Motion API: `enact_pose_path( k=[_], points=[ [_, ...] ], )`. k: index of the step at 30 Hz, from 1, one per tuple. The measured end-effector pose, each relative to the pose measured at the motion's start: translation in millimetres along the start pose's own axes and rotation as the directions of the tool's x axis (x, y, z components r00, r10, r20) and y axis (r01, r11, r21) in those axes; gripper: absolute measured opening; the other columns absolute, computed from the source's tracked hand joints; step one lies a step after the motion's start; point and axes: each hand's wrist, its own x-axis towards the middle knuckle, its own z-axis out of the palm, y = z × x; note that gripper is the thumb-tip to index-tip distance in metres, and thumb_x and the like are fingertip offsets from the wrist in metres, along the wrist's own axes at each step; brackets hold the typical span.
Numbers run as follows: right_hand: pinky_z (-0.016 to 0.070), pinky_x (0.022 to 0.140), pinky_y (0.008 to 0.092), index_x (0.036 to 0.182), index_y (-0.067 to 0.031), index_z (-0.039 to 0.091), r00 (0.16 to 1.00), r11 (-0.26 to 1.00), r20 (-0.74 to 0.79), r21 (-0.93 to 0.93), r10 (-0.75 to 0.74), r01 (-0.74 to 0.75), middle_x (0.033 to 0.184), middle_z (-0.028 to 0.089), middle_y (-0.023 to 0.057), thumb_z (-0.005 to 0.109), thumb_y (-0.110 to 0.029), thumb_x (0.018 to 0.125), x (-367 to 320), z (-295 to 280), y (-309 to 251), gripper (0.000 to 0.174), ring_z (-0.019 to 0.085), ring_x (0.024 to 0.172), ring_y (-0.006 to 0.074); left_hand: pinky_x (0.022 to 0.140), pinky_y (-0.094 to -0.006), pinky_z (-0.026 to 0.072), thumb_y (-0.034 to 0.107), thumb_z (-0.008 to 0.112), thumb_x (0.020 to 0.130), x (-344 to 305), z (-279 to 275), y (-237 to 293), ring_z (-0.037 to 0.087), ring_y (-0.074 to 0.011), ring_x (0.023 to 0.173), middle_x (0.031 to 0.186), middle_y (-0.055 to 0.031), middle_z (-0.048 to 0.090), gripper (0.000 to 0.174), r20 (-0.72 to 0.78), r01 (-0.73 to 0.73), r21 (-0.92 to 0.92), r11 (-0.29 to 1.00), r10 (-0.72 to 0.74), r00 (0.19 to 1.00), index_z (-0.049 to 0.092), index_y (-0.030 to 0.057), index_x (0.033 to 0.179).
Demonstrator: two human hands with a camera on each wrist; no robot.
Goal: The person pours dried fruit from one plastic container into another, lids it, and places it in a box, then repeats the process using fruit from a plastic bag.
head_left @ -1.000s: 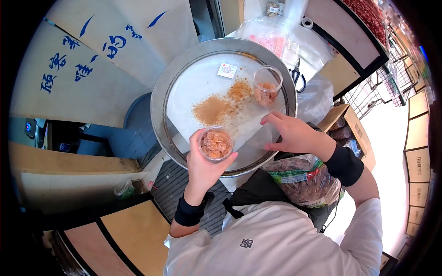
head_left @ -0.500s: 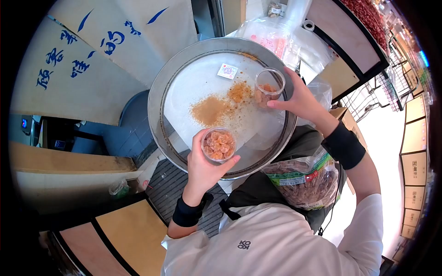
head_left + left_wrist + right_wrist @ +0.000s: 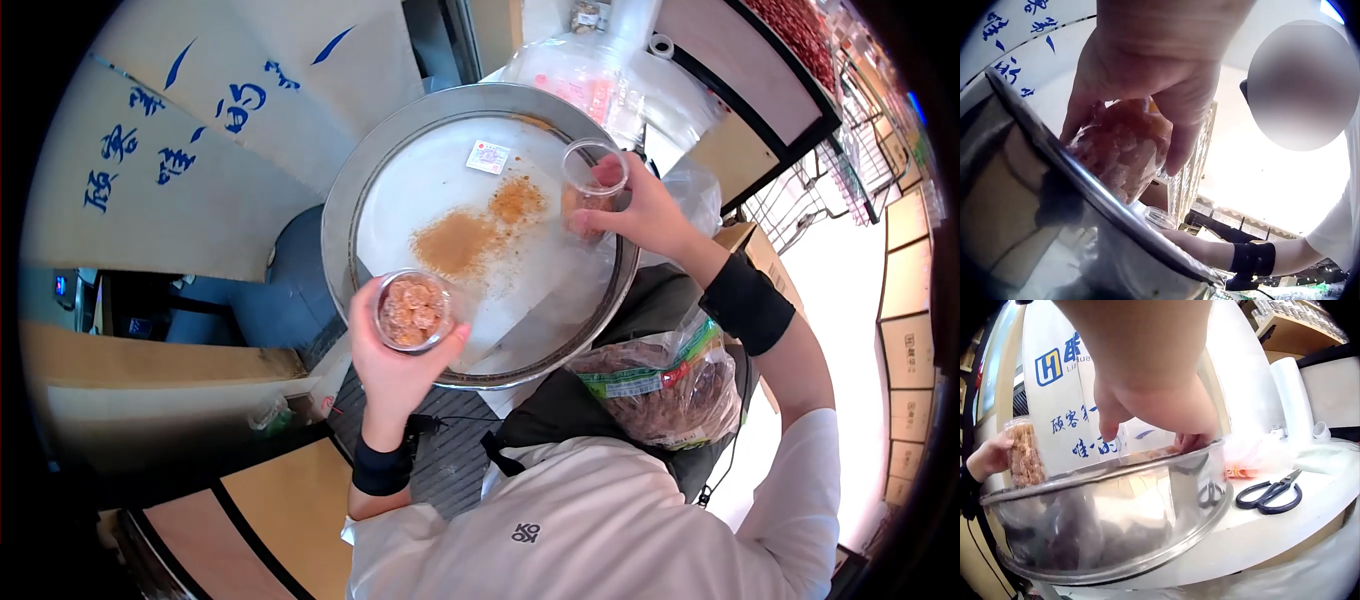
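Note:
My left hand (image 3: 395, 370) grips a clear plastic jar (image 3: 1125, 147) full of amber, sugary-looking lumps (image 3: 412, 310), above the near left rim of a large round metal pan (image 3: 345, 190). Across the pan, my right hand (image 3: 650, 208) has its thumb and fingers round a second clear jar (image 3: 577, 178), which stands on the right side. Similar lumps fill only its lower part. The pan's wall mostly hides that jar in the right wrist view. Brown powder (image 3: 450, 243) and yellowish crumbs (image 3: 517, 200) lie on the pan's white bottom.
A small printed card (image 3: 487, 157) lies inside the pan. Dark-handled scissors (image 3: 1269, 492) and clear plastic bags (image 3: 570, 75) are on the white table beyond it. A large bag of brown pieces (image 3: 660, 390) sits by the person's lap.
My right hand has reached forward to the second jar and taken hold of it; the jar has shifted slightly right. My left hand has moved left with its jar.

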Motion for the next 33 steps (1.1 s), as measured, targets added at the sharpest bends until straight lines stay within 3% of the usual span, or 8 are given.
enact_pose_path(
  k=[11, 14, 16, 18, 22, 25, 29, 33],
  points=[
    [0.0529, 0.090, 0.0361, 0.124, -0.0009, 0.047, 0.988, 0.986, -0.022, -0.070, -0.153, 0.151, 0.109, 0.069, 0.0179, 0.089, -0.042, 0.073, -11.4, 16.0, 15.1, 0.078, 0.071, 0.097, 0.0281, 0.092, -0.0350, 0.0546, 0.028, 0.097, 0.064, 12.6, 9.0, -11.0, 0.069, -0.0219, 0.102, 0.113, -0.0151, 0.070, 0.079, 0.195, 0.054, 0.218, 0.974, -0.097, 0.976, 0.058, -0.0047, 0.125],
    [0.0471, 0.102, 0.0377, 0.134, 0.0029, 0.045, 0.988, 1.000, 0.152, -0.022, 0.023, -0.020, 0.126, 0.062, 0.0209, 0.088, -0.042, 0.075, -10.3, 5.2, 1.3, 0.086, 0.061, 0.119, 0.0312, 0.092, -0.0349, 0.0547, 0.025, 0.096, 0.065, 11.5, 13.7, 4.5, 0.069, -0.0216, 0.103, 0.113, -0.0147, 0.070, 0.079, 0.180, 0.047, 0.243, 0.969, -0.092, 0.979, 0.057, -0.0043, 0.126],
    [0.0487, 0.099, 0.0372, 0.131, 0.0025, 0.046, 0.982, 0.998, 0.178, 0.022, 0.060, -0.065, 0.123, 0.063, 0.0202, 0.088, -0.042, 0.075, -10.9, 5.1, 3.2, 0.083, 0.064, 0.114, 0.0302, 0.092, -0.0346, 0.0551, 0.022, 0.096, 0.066, 7.5, 16.5, 12.2, 0.069, -0.0216, 0.103, 0.112, -0.0150, 0.070, 0.077, 0.098, 0.054, 0.252, 0.966, -0.081, 0.992, 0.056, -0.0038, 0.127],
    [0.0546, 0.086, 0.0359, 0.124, 0.0005, 0.046, 0.995, 0.998, 0.079, -0.008, -0.060, 0.061, 0.093, 0.072, 0.0141, 0.089, -0.042, 0.074, -11.7, 10.6, 9.7, 0.078, 0.072, 0.090, 0.0269, 0.093, -0.0339, 0.0546, 0.021, 0.096, 0.065, 6.7, 18.4, 5.1, 0.068, -0.0208, 0.103, 0.113, -0.0144, 0.070, 0.077, 0.102, 0.072, 0.250, 0.966, -0.100, 0.990, 0.057, -0.0041, 0.127],
    [0.0550, 0.084, 0.0356, 0.123, 0.0003, 0.047, 0.981, 0.973, -0.027, -0.133, -0.191, 0.186, 0.093, 0.073, 0.0140, 0.089, -0.043, 0.073, -9.2, 16.7, 17.1, 0.079, 0.072, 0.089, 0.0266, 0.091, -0.0343, 0.0558, 0.021, 0.096, 0.067, 8.4, 17.8, 15.3, 0.070, -0.0207, 0.102, 0.113, -0.0146, 0.070, 0.075, 0.086, 0.034, 0.337, 0.941, -0.067, 0.994, 0.057, -0.0022, 0.126],
    [0.0540, 0.088, 0.0380, 0.126, 0.0012, 0.048, 0.990, 0.998, 0.143, 0.064, 0.003, -0.012, 0.103, 0.070, 0.0181, 0.089, -0.047, 0.071, -11.7, 5.7, 2.7, 0.084, 0.071, 0.099, 0.0317, 0.093, -0.0336, 0.0543, 0.021, 0.097, 0.066, 10.1, 19.0, 9.0, 0.068, -0.0202, 0.104, 0.116, -0.0135, 0.069, 0.076, 0.152, 0.071, 0.317, 0.946, -0.125, 0.981, 0.057, -0.0036, 0.126],
    [0.0539, 0.087, 0.0377, 0.123, -0.0006, 0.049, 0.979, 0.973, -0.029, -0.115, -0.203, 0.199, 0.097, 0.070, 0.0160, 0.088, -0.046, 0.072, -9.1, 17.7, 25.4, 0.079, 0.071, 0.094, 0.0302, 0.094, -0.0336, 0.0542, 0.018, 0.097, 0.066, 9.7, 20.3, 17.3, 0.067, -0.0186, 0.105, 0.115, -0.0131, 0.069, 0.076, 0.158, 0.123, 0.223, 0.967, -0.161, 0.974, 0.056, -0.0038, 0.126],
    [0.0530, 0.089, 0.0386, 0.124, -0.0007, 0.049, 0.993, 0.999, 0.112, 0.033, -0.038, 0.034, 0.101, 0.069, 0.0184, 0.088, -0.049, 0.071, -8.2, 3.9, 6.5, 0.081, 0.070, 0.097, 0.0313, 0.095, -0.0332, 0.0540, 0.019, 0.097, 0.065, 10.1, 25.0, 17.6, 0.066, -0.0181, 0.106, 0.117, -0.0132, 0.068, 0.078, 0.173, 0.095, 0.245, 0.965, -0.140, 0.975, 0.056, -0.0040, 0.127]
  ],
)
